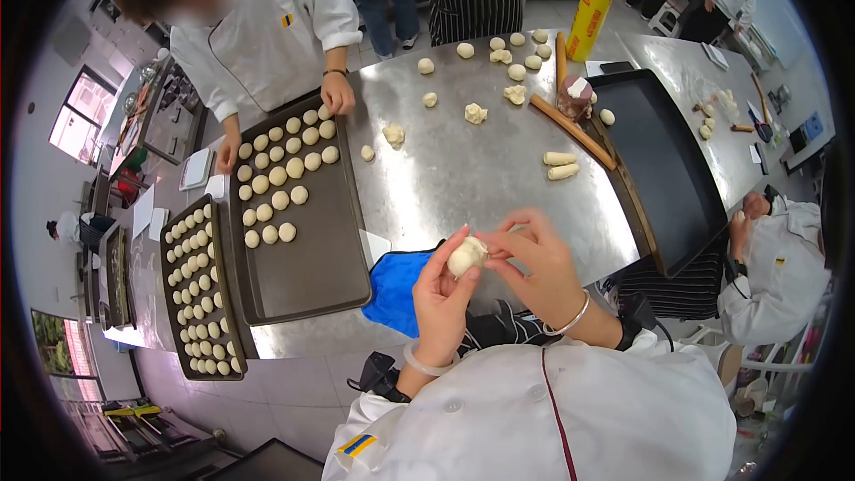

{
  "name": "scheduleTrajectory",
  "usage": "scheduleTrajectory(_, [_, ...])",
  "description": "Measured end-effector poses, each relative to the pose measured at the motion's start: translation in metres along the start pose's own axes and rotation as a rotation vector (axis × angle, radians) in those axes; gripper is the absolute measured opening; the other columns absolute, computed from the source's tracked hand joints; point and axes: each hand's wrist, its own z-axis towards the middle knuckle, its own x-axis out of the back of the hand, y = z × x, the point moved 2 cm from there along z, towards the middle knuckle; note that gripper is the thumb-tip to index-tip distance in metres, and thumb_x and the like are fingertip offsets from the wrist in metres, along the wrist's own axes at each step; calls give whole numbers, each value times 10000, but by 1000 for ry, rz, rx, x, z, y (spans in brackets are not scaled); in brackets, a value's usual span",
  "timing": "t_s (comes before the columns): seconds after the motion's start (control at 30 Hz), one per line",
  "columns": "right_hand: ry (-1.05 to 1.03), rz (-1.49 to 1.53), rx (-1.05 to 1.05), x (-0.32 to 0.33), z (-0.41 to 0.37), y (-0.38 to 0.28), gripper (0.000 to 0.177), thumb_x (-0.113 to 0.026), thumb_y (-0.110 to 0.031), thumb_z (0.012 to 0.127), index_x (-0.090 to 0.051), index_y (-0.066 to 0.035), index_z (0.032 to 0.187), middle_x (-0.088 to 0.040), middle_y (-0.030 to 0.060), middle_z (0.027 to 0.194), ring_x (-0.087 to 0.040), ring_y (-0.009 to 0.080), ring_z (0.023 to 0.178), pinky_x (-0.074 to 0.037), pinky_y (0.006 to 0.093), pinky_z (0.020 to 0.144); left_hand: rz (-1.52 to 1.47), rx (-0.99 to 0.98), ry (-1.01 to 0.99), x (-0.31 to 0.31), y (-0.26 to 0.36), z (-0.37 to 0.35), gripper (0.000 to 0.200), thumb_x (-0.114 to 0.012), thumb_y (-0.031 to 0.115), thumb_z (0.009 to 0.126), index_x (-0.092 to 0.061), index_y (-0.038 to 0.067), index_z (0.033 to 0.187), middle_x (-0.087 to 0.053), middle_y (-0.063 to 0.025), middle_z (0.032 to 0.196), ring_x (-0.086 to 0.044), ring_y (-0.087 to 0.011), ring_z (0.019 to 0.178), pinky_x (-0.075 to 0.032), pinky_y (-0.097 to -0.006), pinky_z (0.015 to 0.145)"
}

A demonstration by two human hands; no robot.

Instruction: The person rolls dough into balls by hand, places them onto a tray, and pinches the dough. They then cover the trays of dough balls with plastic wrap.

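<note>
A pale dough ball (466, 259) rests in the fingers of my left hand (436, 307), held up in front of my chest near the table's edge. My right hand (541, 269) pinches the ball's right side, where the dough looks uneven and gathered. Below and left of my hands lies a blue cloth (396, 289). On the steel table (401, 187) beyond are two short dough rolls (561, 166) and several loose dough pieces, among them a rough lump (476, 114).
At left, a dark baking tray (312, 276) holds rows of dough balls, with a co-worker's hands at its far end. A fuller tray (233, 361) stands beside it. To the right are a rolling pin (574, 132), a black tray (663, 151) and a yellow upright tube (591, 13).
</note>
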Motion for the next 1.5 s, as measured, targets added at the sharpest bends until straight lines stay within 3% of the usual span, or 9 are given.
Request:
scheduleTrajectory(0.33, [-137,-108,151,2,1,8,142,-658,11,764,-663,-23,902,-623,90,859,-621,237,698,-506,316,612,36,76,-54,-1,-2,-1,427,-579,8,898,-472,-28,1310,-544,-125,1258,-546,-165,1125,-455,-248,919])
scheduleTrajectory(0.4, [-129,13,73,1,2,10,125,-656,19,772,-666,-7,894,-635,92,859,-637,236,737,-514,300,630,-348,135,45,2,-6,-2,346,-571,62,919,-501,-12,1250,-479,-146,1328,-480,-260,1233,-419,-356,1022])
scheduleTrajectory(0.53, [-29,114,-39,6,6,9,123,-674,7,773,-673,-2,895,-646,90,869,-654,216,744,-520,277,625,-354,2,47,7,-7,-1,261,-556,99,935,-525,25,1184,-419,-163,1374,-414,-336,1292,-368,-449,1077])
scheduleTrajectory(0.6, [-109,207,-130,7,6,12,152,-701,-10,758,-679,-3,908,-653,93,875,-662,196,710,-518,257,599,-314,-101,46,6,-9,-1,253,-581,62,914,-542,29,1162,-427,-182,1380,-481,-263,1227,-412,-370,1021])
scheduleTrajectory(1.03, [-94,183,38,-2,6,12,92,-698,-14,758,-669,-3,845,-659,99,802,-639,194,636,-505,268,572,-172,-224,48,2,-8,0,312,-623,-6,855,-552,29,1157,-466,-180,1344,-466,-289,1251,-394,-380,1030])
scheduleTrajectory(1.13, [-192,333,-124,-5,10,7,94,-694,2,749,-664,-1,838,-643,86,750,-623,185,616,-501,270,579,125,-348,-38,6,-3,-1,336,-587,-68,834,-553,26,1155,-480,-156,1318,-437,-289,1274,-364,-374,1045])
scheduleTrajectory(1.2, [-231,110,-66,-6,11,7,116,-692,7,745,-669,-6,858,-635,92,811,-618,177,660,-501,276,613,64,-331,-33,7,-7,0,348,-580,-57,837,-552,28,1173,-470,-140,1326,-438,-256,1258,-343,-358,1051])
scheduleTrajectory(1.4, [-80,101,-12,-16,10,4,182,-664,14,750,-675,-16,928,-602,114,1069,-594,264,902,-492,342,766,-605,46,57,17,-15,6,379,-544,72,912,-453,35,1279,-463,-122,1330,-447,-212,1243,-343,-360,1076])
scheduleTrajectory(1.5, [-217,-285,322,-28,12,3,364,-647,-137,821,-611,-20,1164,-559,126,1265,-479,375,1146,-405,437,948,-619,63,62,24,-15,7,359,-477,151,969,-417,60,1311,-461,-96,1332,-442,-207,1248,-338,-365,1093])
